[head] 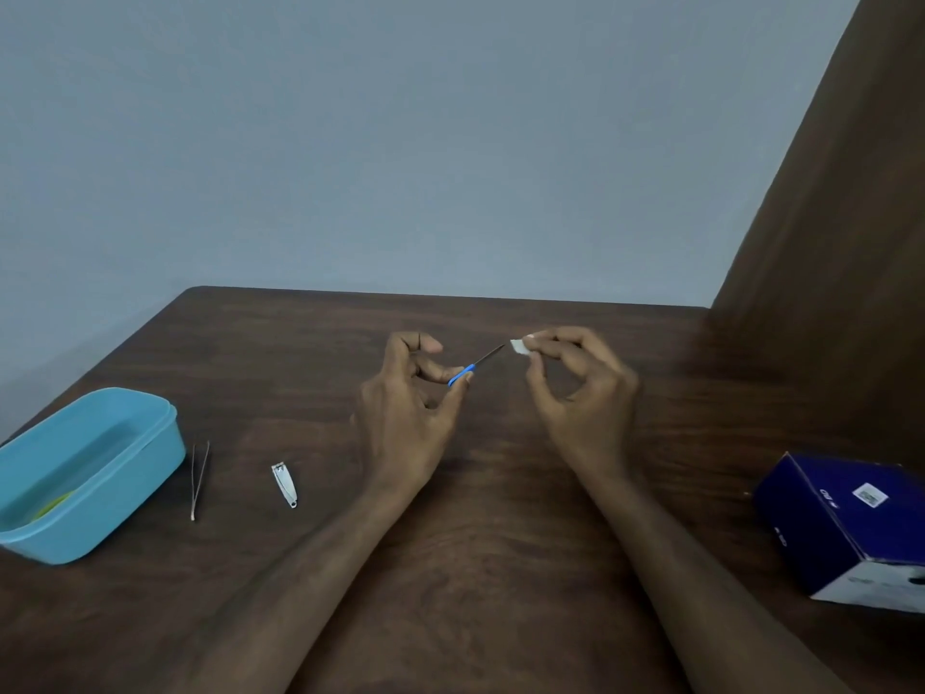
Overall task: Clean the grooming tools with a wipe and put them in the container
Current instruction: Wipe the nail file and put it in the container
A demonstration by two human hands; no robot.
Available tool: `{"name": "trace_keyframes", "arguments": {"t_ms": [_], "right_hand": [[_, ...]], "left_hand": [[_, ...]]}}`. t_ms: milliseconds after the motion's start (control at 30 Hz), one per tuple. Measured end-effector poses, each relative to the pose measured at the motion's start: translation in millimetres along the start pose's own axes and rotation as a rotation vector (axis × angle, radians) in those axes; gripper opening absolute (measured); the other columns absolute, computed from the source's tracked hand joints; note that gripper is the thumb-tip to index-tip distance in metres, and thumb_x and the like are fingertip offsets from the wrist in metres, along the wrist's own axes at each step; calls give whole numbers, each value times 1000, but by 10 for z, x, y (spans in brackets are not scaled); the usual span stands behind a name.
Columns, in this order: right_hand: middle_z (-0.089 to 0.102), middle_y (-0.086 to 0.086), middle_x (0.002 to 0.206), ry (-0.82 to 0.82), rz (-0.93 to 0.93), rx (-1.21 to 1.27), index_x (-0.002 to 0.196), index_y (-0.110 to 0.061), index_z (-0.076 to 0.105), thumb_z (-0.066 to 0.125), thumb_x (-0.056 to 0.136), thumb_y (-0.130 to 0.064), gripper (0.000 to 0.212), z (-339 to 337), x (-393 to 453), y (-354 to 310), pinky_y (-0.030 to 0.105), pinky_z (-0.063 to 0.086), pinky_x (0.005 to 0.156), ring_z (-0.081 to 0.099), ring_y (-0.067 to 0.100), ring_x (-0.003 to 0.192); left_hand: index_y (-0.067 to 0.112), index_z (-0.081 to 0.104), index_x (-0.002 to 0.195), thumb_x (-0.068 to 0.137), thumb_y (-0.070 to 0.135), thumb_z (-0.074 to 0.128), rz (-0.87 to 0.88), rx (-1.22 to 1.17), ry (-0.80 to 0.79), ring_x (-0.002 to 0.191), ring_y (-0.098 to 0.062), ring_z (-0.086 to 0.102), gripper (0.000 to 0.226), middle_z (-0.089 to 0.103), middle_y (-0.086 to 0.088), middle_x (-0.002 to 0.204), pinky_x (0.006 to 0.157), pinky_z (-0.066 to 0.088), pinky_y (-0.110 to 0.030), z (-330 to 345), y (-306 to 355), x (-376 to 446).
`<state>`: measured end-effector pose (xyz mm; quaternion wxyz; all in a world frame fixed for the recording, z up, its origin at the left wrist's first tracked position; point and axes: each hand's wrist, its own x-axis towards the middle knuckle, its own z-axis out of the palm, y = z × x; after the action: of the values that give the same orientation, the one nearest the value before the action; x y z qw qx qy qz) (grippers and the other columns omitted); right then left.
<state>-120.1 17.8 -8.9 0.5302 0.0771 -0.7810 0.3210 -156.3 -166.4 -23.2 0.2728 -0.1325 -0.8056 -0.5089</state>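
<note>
My left hand (410,393) pinches the blue handle of a thin grooming tool (475,367) whose dark metal tip points up and right. My right hand (575,378) pinches a small white wipe (519,346) just off that tip; whether they touch I cannot tell. On the brown table (500,493) lie metal tweezers (198,480) and a silver nail clipper (285,484), both left of my left arm. An open blue container (120,485) stands at the far left with something yellow-green inside.
A dark blue box (846,523) sits at the right edge of the table. A brown panel (851,217) rises at the back right, and a grey-blue wall stands behind the table's far edge.
</note>
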Motion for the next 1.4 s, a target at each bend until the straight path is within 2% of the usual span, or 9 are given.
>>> {"name": "trace_keyframes", "arguments": {"t_ms": [200, 433, 600, 700, 800, 900, 1133, 1300, 1400], "right_hand": [[74, 8, 105, -284, -233, 141, 103, -1, 81, 74, 92, 5, 15, 151, -104, -189, 28, 54, 89, 68, 22, 97], [73, 7, 98, -167, -139, -54, 102, -4, 82, 73, 90, 5, 17, 75, -14, 149, 30, 55, 87, 69, 23, 92], [78, -8, 93, -10, 355, -55, 97, -21, 86, 77, 89, -12, 15, 87, -11, 249, 35, 61, 86, 73, 3, 87], [83, -5, 94, 0, 797, 437, 91, -19, 85, 76, 93, -10, 13, 219, -28, 66, 37, 60, 91, 75, 8, 88], [79, 5, 91, -14, 984, 871, 87, -5, 80, 70, 95, 4, 16, 296, -53, -216, 30, 60, 85, 71, 13, 82], [73, 11, 83, -32, 1011, 1018, 87, -1, 78, 67, 97, 5, 16, 322, -70, -292, 30, 63, 86, 70, 18, 80], [82, 2, 95, 29, 850, 804, 93, -15, 84, 79, 92, -7, 9, 308, -64, -192, 36, 57, 89, 69, 10, 75], [82, 1, 94, -10, 869, 763, 95, -11, 83, 80, 92, -9, 5, 313, -78, -160, 31, 57, 81, 68, 9, 71], [82, 1, 93, -75, 858, 681, 95, -13, 83, 81, 92, -12, 4, 309, -98, -141, 26, 57, 77, 67, 9, 70]], "left_hand": [[45, 39, 105, 78, 35, 86, 36, 71, -39, 73, -2, 70, 56, 71, 27, 83, 63, 56, -38, -9, 30, -41], [37, 39, 99, 82, 39, 91, 32, -91, -42, 68, -1, 75, 55, 75, 24, 83, 63, 59, -46, 37, 10, -46], [29, 50, 100, 82, 29, 92, -20, -194, 0, 66, -1, 73, 45, 71, 21, 77, 61, 51, -31, 42, 16, -20], [29, 57, 103, 86, 30, 89, -78, -262, 14, 67, -31, 70, 36, 75, 25, 81, 56, 46, -32, 44, 35, 15], [31, 65, 104, 87, 32, 88, -67, -268, -4, 61, -31, 66, 29, 77, 20, 84, 54, 49, -37, 29, 20, 28], [33, 73, 105, 90, 36, 86, -24, -223, -91, 64, -22, 70, 20, 76, 20, 86, 54, 50, -34, 22, 9, 18], [37, 82, 97, 89, 34, 85, 20, -54, -181, 73, 10, 67, 8, 76, 25, 83, 60, 38, -6, 17, 3, 0], [42, 80, 93, 88, 45, 84, -15, -30, -221, 51, 7, 63, 7, 77, 29, 86, 56, 54, -28, 23, -19, 4], [42, 81, 92, 88, 45, 85, -26, -43, -220, 63, 7, 69, 7, 77, 31, 89, 67, 63, -33, 5, -34, 6]]}}
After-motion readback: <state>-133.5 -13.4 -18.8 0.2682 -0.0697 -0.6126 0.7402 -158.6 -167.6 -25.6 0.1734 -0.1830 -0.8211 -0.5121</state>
